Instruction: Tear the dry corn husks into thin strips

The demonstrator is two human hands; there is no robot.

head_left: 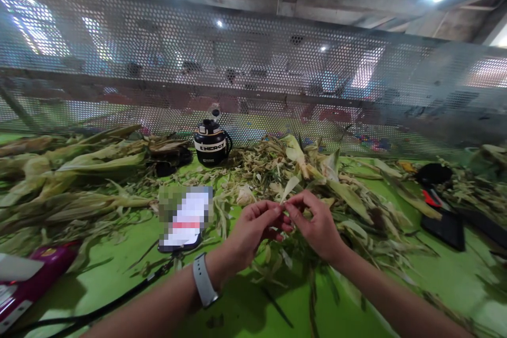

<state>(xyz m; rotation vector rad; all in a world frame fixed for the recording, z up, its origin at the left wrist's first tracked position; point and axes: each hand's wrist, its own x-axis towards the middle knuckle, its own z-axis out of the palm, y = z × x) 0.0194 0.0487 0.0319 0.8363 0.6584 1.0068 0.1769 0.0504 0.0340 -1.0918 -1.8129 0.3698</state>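
Observation:
Above the green tabletop (245,303), my two hands meet at the lower end of a pale corn husk strip (290,188), whose free end points up and to the right. My left hand (257,224), with a light watch band at the wrist, pinches it between thumb and fingertips. Thumb and index finger of my right hand (315,222) are also closed on the strip, very near the left fingertips. Behind and below the hands spreads a heap of torn corn husks (273,161). A pale crumpled husk piece (245,195) lies just beyond my left hand.
Left of my hands lies a phone (188,216) with a lit, blurred screen and a black cable (146,281). A black jug (213,142) stands behind. Long husks (91,161) and a purple device (47,269) are left; a dark phone (442,229) is right. Perforated metal panel (253,74) beyond.

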